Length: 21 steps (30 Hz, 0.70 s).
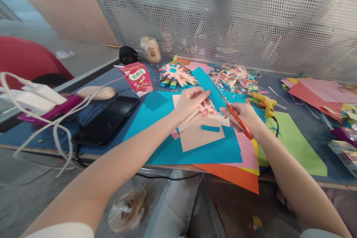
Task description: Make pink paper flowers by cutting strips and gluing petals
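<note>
Above the middle of a blue table (309, 126), the left hand (192, 100) pinches a blue paper strip (208, 82) between thumb and fingers, its wrist hanging over the stacked sheets. The right hand (242, 114) grips a pair of scissors (240, 122) by the red handles, the blades pointing away from the person and lying along the strip's right edge — whether they are biting into the paper I cannot tell.

Beneath the hands, a peach sheet (195, 140) lies on a large blue sheet (156, 148), with a short blue piece (210, 128) on top. Cut peach and pink bits sit partly hidden between the hands. An orange sheet (240, 180) sticks out past the table's near edge.

Just beyond the left hand stands a layered paper flower (175, 72) with a blue centre; to its right spreads a heap of paper scraps (237, 78). Near the right hand, a yellow glue gun (264, 103) rests beside a green sheet (299, 147). Off to the left are a red drink carton (138, 79) — tilted — and a flat black device (111, 119).
</note>
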Each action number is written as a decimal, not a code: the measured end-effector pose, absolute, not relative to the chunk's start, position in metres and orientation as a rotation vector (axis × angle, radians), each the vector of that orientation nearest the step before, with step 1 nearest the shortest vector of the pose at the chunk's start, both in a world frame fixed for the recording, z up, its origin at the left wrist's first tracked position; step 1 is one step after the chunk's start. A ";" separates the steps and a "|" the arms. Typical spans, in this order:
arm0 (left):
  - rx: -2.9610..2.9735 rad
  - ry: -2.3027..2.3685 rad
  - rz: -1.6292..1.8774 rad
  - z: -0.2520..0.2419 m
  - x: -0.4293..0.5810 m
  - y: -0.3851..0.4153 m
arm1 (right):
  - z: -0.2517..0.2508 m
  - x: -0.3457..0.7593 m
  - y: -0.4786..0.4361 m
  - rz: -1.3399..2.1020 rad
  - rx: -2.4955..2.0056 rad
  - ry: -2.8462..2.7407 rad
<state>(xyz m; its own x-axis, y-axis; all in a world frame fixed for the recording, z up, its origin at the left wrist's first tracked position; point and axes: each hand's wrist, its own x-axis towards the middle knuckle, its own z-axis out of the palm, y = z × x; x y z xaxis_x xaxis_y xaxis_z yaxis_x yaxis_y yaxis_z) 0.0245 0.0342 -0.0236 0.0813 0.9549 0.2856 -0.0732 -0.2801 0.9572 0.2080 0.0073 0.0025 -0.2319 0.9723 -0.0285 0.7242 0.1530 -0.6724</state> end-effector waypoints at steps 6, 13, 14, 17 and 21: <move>1.405 0.934 1.358 -0.024 0.025 0.033 | 0.002 0.208 0.008 0.776 -1.606 -2.051; 1.438 0.904 1.322 -0.026 0.027 0.030 | 0.002 0.208 0.008 0.711 -1.595 -2.098; 1.446 0.904 1.328 -0.026 0.026 0.030 | 0.002 0.208 0.008 0.711 -1.595 -2.093; 1.469 0.920 1.337 -0.027 0.025 0.032 | 0.000 0.208 0.009 0.746 -1.612 -2.058; 1.491 0.940 1.333 -0.028 0.026 0.034 | 0.000 0.208 0.008 0.883 -1.609 -1.959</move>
<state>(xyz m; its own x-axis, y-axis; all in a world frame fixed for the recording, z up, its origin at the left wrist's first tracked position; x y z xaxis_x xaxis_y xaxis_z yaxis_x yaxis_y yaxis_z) 0.0256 0.0336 -0.0285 0.1305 0.9423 0.3084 -0.0263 -0.3077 0.9511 0.2083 0.0078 -0.0001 -0.2157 0.9751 -0.0519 0.6844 0.1131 -0.7203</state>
